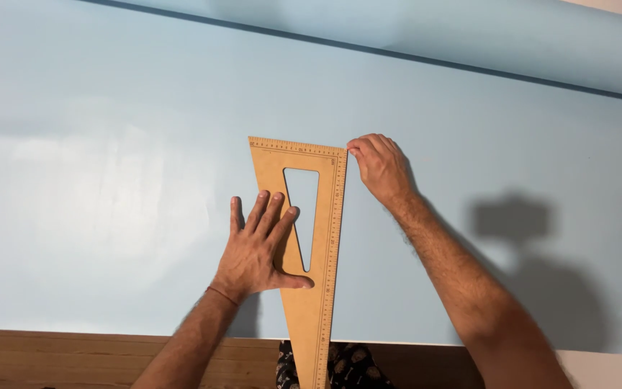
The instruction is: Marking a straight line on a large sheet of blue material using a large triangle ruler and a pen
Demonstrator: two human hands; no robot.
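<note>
Your left hand lies flat with fingers spread, pressing a wooden triangular ruler onto the pale blue sheet near the desk front edge. Your right hand has fingers pinched closed at the ruler's top corner; whether they hold anything, I cannot tell. Uneven pressure could probably let the ruler pivot, skewing any line.

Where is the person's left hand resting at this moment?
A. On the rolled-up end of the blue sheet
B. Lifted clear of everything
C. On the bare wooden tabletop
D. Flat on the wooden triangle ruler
D: the left hand lies flat, fingers spread, on the wooden triangle ruler over the blue sheet, while the right hand pinches at the ruler's top right corner.
</note>
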